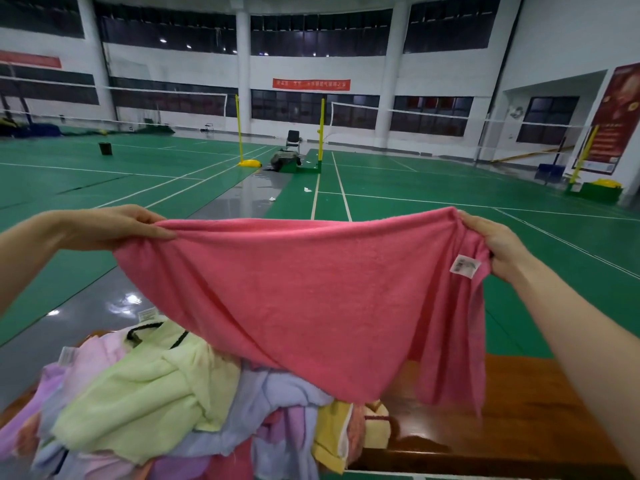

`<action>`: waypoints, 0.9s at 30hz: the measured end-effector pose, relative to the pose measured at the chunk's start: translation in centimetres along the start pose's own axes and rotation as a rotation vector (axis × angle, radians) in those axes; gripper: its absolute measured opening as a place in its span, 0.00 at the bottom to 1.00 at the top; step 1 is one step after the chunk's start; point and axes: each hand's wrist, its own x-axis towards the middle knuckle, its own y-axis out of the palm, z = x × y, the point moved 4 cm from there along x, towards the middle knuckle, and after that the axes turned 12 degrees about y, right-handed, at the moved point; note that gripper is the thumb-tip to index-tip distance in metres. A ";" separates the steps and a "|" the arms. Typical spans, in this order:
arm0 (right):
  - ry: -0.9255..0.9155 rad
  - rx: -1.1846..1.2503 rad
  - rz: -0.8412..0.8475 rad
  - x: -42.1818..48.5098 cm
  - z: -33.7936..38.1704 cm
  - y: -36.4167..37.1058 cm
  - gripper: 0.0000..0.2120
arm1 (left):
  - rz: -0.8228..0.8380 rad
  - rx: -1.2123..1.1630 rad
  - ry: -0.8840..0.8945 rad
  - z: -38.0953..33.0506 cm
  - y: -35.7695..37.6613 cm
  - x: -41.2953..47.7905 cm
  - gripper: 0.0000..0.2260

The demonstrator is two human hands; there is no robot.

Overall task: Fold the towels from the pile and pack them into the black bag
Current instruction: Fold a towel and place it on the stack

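One pink towel (311, 299) is up in the air, stretched wide between two hands over the pile (166, 400). The left hand (117, 225) has its fingers and thumb curled round the towel's left top corner, and the right hand (491, 242) is bunched round the right corner, with a single white label (464, 267) hanging just under that grip. The printing on the label is too small to read. The towel sags in the middle and its lowest point drapes in front of the pile, so a chunk of the heap is hidden behind it. The pile itself sits on a brown wooden table (502, 427); I can make out one pale green towel (149, 393) on top, plus lilac, light blue, yellow and pinkish ones tangled under it, but honestly can't count them since they overlap and the bottom edge cuts them off. A black cord loop (142, 332) pokes out near the green one, can't tell what it belongs to. Behind all this is a green badminton floor (415, 181) with three yellow net posts visible and one dark chair (293, 139) far back.
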 end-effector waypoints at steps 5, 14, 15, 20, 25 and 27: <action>0.006 -0.010 0.015 0.1 -0.3 0.7 0.08 | -0.033 -0.029 0.091 -2.8 1.9 1.0 0.25; 0.019 -0.107 0.015 -0.2 -0.3 2.5 0.09 | 0.031 -0.006 0.136 -7.6 7.0 4.2 0.26; 0.029 -0.145 0.000 -0.2 -0.3 3.0 0.08 | 0.029 -0.006 0.138 -7.9 7.5 4.4 0.29; 0.262 -0.172 -0.163 0.8 -0.6 5.0 0.12 | -0.072 -0.045 0.130 -10.1 10.0 6.4 0.07; 0.328 -0.049 -0.029 0.2 0.6 9.0 0.13 | -0.076 -0.377 0.134 -13.6 13.1 7.2 0.03; 0.242 -0.081 -0.014 -0.4 1.4 10.5 0.12 | -0.048 -0.454 0.169 -14.8 14.1 7.1 0.07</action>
